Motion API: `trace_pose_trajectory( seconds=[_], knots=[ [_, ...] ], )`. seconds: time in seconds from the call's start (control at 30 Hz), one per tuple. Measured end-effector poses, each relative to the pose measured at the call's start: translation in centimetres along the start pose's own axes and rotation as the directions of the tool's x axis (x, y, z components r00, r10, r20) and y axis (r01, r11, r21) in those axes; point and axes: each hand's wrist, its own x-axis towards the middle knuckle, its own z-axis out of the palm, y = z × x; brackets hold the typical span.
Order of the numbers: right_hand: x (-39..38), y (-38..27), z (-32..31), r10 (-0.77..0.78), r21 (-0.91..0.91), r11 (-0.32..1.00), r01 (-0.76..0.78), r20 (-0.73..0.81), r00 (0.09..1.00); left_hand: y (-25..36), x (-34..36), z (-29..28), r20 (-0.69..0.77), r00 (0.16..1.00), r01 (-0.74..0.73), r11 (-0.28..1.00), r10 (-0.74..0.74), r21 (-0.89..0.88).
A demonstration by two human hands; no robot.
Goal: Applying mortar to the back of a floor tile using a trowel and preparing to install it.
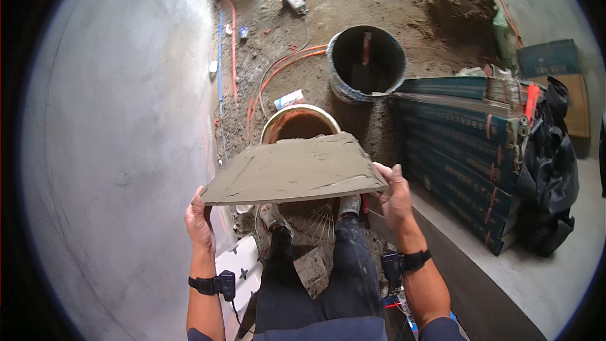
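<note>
A flat slab (291,172), probably a tile, is held level in front of my body. Grey-brown mortar spread over its top is mostly smooth, with rough ridges toward the far and right edges. My left hand (199,222) grips its near left corner, fingers wrapped round the edge. At the opposite end, my right hand (396,197) holds the right edge, thumb up and fingers partly hidden beneath. Just beyond the slab is a pale-rimmed bucket (302,108), brown inside and partly covered by the slab.
A larger dark bucket (349,90) stands farther off with a tool inside. Dark green boxes (451,155) are stacked at right beside a black bag (552,177). A bare wall (120,151) rises at left. Orange hose (287,63), blue pipe (221,82) and a sand heap (464,9) lie beyond.
</note>
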Motion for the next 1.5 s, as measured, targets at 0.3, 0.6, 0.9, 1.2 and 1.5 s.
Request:
trace_pose_trajectory(
  seconds=[0.3,0.6,0.9,1.2,1.5],
  knots=[
    [0.3,3.7,4.0,-0.266,0.028,0.964,0.266,-0.013,0.964,-0.3,4.6,-5.5,0.095,0.979,0.147,0.952,-0.178,0.27],
    [2.2,2.6,8.7,-0.367,-0.296,0.923,0.246,-0.488,0.792,5.7,9.8,-2.2,0.384,0.817,0.114,0.774,-0.429,0.622],
    [3.1,-0.2,10.8,-0.342,-0.349,0.925,0.147,-0.602,0.722,13.2,12.8,-1.4,0.622,0.645,-0.272,0.627,-0.444,0.73],
    [-0.1,-3.5,14.1,-0.372,-0.324,0.926,0.192,-0.708,0.6,21.3,7.0,19.8,0.996,-0.024,-1.0,0.015,0.089,-0.026],
    [2.8,0.2,13.7,-0.333,-0.299,0.942,0.155,-0.759,0.559,16.3,0.0,37.4,0.87,-0.25,-0.809,-0.402,-0.425,-0.429]
  ],
)
